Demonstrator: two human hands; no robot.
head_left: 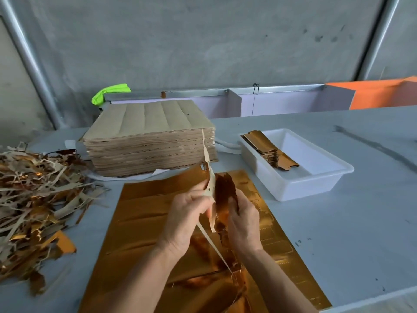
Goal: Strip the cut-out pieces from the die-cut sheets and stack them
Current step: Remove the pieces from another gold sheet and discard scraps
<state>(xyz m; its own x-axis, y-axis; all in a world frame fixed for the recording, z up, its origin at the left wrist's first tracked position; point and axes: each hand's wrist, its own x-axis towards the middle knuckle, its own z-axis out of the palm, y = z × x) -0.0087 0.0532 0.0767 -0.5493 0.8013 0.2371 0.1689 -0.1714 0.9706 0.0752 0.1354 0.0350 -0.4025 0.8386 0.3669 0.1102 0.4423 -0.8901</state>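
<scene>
A pale grey worktop [338, 222] carries everything. At its back left stands a tall stack of brown die-cut sheets [149, 136], backs up. In front of it a gold foil die-cut sheet [140, 222] lies flat under both hands. Along the left edge sprawls a heap of waste strips [33, 193], brown and gold. To the right sits a white plastic tray [316, 177] with a small stack of gold cut-out pieces [268, 147] in its left end. Over the gold sheet, the left hand [182, 220] has its fingers clamped on a long thin waste strip [208, 172], which stands nearly upright. The right hand [244, 222] has its fingers closed around a bundle of gold cut-out pieces [225, 190], just beside the strip.
</scene>
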